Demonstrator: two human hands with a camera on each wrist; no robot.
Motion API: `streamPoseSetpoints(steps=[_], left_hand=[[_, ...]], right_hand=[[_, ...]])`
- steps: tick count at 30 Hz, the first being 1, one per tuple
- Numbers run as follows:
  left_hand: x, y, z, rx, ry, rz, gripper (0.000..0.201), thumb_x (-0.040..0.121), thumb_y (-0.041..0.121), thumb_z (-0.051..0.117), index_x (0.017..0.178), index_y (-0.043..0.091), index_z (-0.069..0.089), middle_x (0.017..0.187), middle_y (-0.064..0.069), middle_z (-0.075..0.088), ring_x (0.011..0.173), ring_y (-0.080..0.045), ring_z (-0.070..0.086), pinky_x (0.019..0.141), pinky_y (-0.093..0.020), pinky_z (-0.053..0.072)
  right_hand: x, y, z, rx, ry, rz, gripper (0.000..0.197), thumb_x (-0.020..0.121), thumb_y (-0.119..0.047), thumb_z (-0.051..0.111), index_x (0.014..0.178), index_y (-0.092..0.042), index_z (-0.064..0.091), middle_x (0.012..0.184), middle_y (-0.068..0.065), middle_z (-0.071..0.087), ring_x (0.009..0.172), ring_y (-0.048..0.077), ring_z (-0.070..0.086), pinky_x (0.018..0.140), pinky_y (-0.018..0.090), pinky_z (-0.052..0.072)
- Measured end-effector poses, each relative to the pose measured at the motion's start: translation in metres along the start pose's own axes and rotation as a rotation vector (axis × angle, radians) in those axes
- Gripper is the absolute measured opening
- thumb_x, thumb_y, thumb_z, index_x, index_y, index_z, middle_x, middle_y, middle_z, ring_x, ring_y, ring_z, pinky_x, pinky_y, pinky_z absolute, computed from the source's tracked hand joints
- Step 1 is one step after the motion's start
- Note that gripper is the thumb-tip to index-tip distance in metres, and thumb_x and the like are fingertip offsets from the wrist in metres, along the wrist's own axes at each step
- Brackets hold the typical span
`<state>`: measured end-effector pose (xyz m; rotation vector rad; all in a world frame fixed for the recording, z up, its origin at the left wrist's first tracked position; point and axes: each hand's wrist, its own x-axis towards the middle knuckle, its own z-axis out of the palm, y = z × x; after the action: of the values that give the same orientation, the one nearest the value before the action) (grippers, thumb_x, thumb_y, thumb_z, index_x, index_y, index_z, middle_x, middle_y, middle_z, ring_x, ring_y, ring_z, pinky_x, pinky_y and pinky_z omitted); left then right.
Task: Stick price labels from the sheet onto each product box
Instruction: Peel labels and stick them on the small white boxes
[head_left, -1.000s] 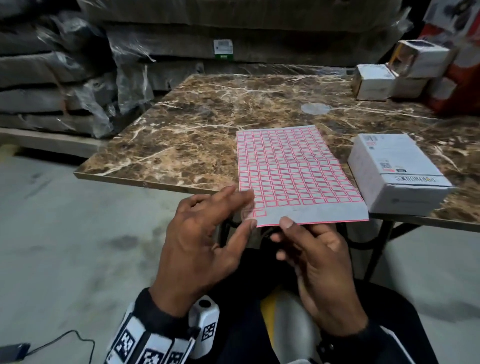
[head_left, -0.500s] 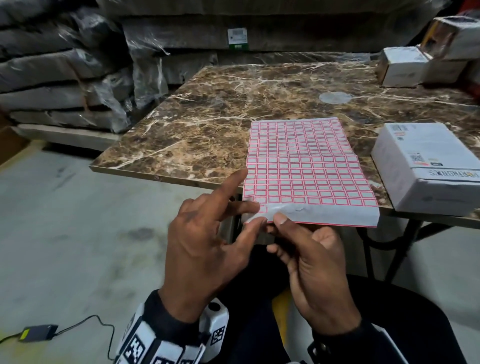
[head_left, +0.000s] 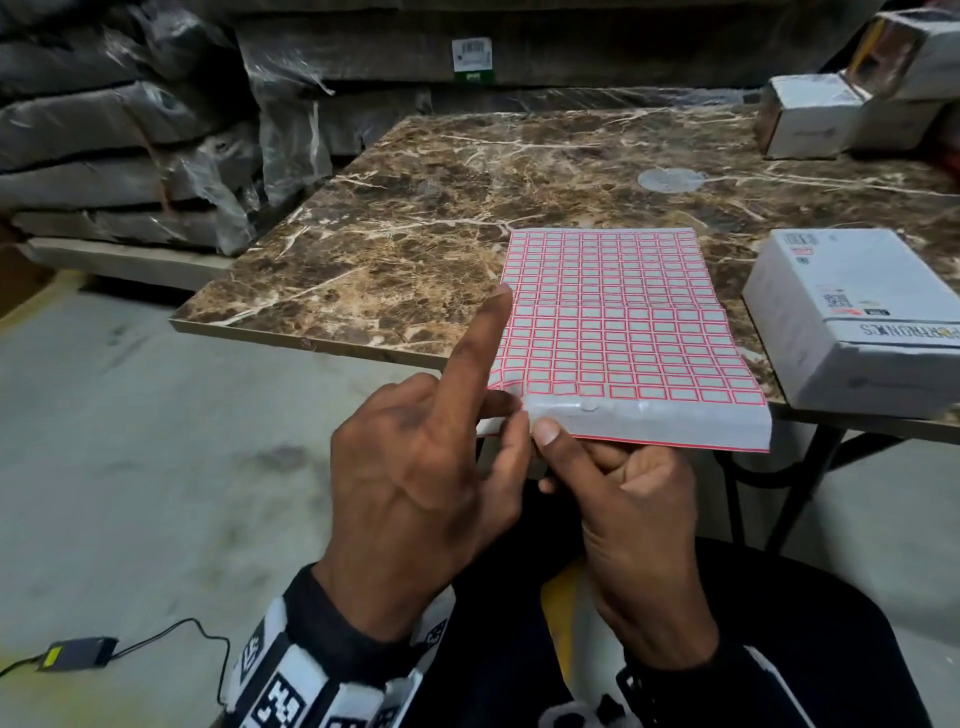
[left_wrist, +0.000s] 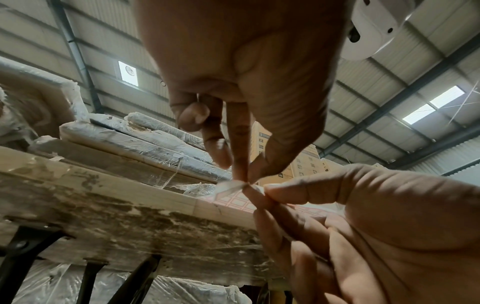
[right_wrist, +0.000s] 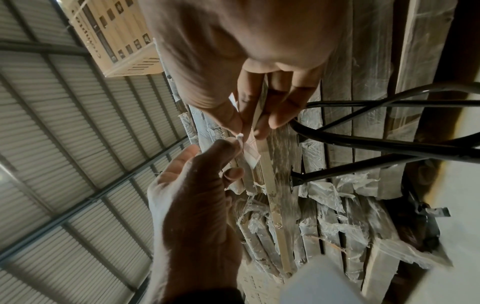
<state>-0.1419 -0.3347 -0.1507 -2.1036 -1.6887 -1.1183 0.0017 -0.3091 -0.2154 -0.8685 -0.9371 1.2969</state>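
Holding the white sheet of red-bordered price labels (head_left: 618, 332) by its near edge, over the brown marbled bench (head_left: 415, 218): right hand (head_left: 628, 525) pinching under the margin, left hand (head_left: 426, 499) pinching the 7 o'clock corner, perhaps one peeled label, forefinger raised. Resting at 3 o'clock, a white cardboard product box (head_left: 852, 317).

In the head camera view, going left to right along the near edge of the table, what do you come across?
left hand → right hand pinching the label sheet → white product box, all at the marble table.
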Motion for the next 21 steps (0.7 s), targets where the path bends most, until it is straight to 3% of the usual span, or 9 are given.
streamPoseSetpoints(steps=[4, 8, 10, 16, 21], left_hand=[[0.002, 0.004, -0.001, 0.052, -0.044, 0.015, 0.075, 0.094, 0.037, 0.069, 0.160, 0.020, 0.038, 0.089, 0.010, 0.077, 0.068, -0.019, 0.068, 0.062, -0.039, 0.057], [0.005, 0.007, -0.002, 0.056, -0.065, 0.048, 0.072, 0.094, 0.032, 0.068, 0.159, 0.019, 0.040, 0.092, 0.012, 0.077, 0.068, -0.018, 0.065, 0.061, -0.039, 0.056], [0.005, 0.007, -0.002, 0.042, -0.066, 0.051, 0.071, 0.094, 0.030, 0.069, 0.159, 0.019, 0.040, 0.094, 0.013, 0.076, 0.070, -0.015, 0.065, 0.063, -0.038, 0.057], [0.009, 0.000, -0.003, -0.170, -0.101, -0.059, 0.082, 0.088, 0.024, 0.079, 0.159, 0.024, 0.039, 0.095, 0.016, 0.077, 0.073, -0.002, 0.071, 0.065, -0.033, 0.059], [0.007, 0.003, -0.004, -0.120, -0.126, -0.025, 0.089, 0.084, 0.028, 0.082, 0.160, 0.022, 0.037, 0.099, 0.017, 0.078, 0.075, -0.002, 0.072, 0.065, -0.032, 0.060]], right_hand=[[-0.002, -0.003, 0.000, -0.030, 0.004, -0.040, 0.038, 0.082, -0.024, 0.083, 0.118, -0.016, 0.078, 0.108, 0.000, 0.083, 0.099, 0.022, 0.081, 0.086, 0.038, 0.062], [-0.001, -0.004, -0.001, -0.046, 0.025, -0.060, 0.041, 0.081, -0.022, 0.084, 0.120, -0.012, 0.076, 0.106, 0.000, 0.083, 0.089, 0.017, 0.080, 0.077, 0.028, 0.061], [0.000, -0.002, -0.004, -0.045, 0.036, -0.056, 0.032, 0.084, -0.016, 0.085, 0.115, -0.011, 0.078, 0.102, 0.001, 0.084, 0.083, 0.014, 0.078, 0.073, 0.026, 0.060], [0.001, -0.002, -0.010, -0.049, 0.047, -0.054, 0.022, 0.086, -0.014, 0.084, 0.108, -0.012, 0.080, 0.093, 0.006, 0.084, 0.076, 0.021, 0.078, 0.065, 0.026, 0.056], [0.000, -0.002, -0.010, -0.039, 0.062, -0.046, 0.028, 0.086, -0.012, 0.085, 0.113, -0.013, 0.077, 0.099, 0.004, 0.084, 0.085, 0.021, 0.080, 0.072, 0.031, 0.059]])
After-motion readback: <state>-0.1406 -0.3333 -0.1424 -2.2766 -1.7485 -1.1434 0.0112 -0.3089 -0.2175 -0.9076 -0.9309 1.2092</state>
